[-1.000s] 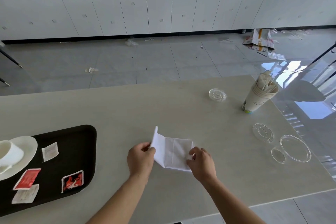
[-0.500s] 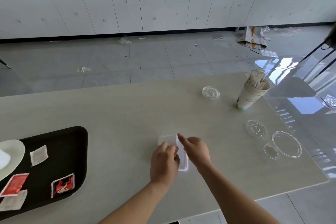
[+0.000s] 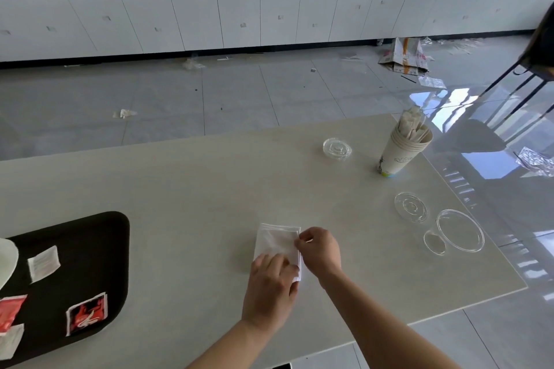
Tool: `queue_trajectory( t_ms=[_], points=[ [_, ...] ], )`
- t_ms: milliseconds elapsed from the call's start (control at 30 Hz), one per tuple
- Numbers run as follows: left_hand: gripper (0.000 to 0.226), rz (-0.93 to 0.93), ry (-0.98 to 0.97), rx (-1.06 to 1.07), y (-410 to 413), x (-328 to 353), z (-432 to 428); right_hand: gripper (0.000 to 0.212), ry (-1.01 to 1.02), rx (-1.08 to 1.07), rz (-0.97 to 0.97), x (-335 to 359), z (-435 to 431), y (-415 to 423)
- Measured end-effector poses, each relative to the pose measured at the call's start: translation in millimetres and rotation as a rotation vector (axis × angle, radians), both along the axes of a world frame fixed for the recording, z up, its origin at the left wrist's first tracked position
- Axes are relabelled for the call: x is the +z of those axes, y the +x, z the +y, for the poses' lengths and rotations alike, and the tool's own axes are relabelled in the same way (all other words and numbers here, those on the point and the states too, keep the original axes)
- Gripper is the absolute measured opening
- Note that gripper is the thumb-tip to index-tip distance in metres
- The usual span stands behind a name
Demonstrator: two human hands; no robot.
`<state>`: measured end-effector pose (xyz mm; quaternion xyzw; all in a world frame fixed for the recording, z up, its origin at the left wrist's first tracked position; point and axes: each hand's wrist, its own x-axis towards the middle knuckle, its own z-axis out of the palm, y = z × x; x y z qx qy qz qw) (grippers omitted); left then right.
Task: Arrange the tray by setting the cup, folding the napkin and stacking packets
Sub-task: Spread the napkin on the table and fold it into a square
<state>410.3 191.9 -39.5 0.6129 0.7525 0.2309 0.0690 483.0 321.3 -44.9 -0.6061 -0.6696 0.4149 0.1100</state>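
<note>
Left hand (image 3: pixel 271 287) presses napkin (image 3: pixel 277 241) flat, fingers straight; right hand (image 3: pixel 319 250) pinches right edge. Best: align edges, crease firmly.

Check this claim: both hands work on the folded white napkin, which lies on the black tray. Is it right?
No. The head view shows the left hand and right hand on the folded white napkin, but it lies on the table, well right of the black tray, not on it.

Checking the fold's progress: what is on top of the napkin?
The left hand lies flat on the near part of the napkin, and the right hand pinches its right edge. The far part is bare. Whatever folds lie beneath the left hand are covered.
</note>
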Motion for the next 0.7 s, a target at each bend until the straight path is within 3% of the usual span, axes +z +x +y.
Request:
queue_trajectory(
  t_ms=[333, 400, 500, 567, 700],
  points=[
    [0.026, 0.223, -0.137, -0.070, -5.3, -16.6, -2.7, 0.006, -0.017, -0.046, -0.021, -0.2, -14.2, 5.0],
    [0.031, 0.287, -0.119, -0.108, -9.5, -23.5, -6.2, 0.018, 0.111, 0.021, -0.067, -2.5, -18.4, 7.9],
    [0.031, 0.322, -0.046, -0.173, -17.0, -29.5, -8.5, 0.042, 0.417, 0.337, -0.156, -9.0, -20.6, 14.3],
    [0.029, 0.305, 0.002, -0.232, -25.6, -34.3, -12.3, 0.030, 0.462, 0.500, -0.191, -11.7, -19.0, 17.5],
    [0.011, 0.139, -0.033, -0.310, -41.8, -34.5, -22.5, 0.014, 0.440, 0.488, -0.162, -20.6, -17.0, 27.2]
  ],
)
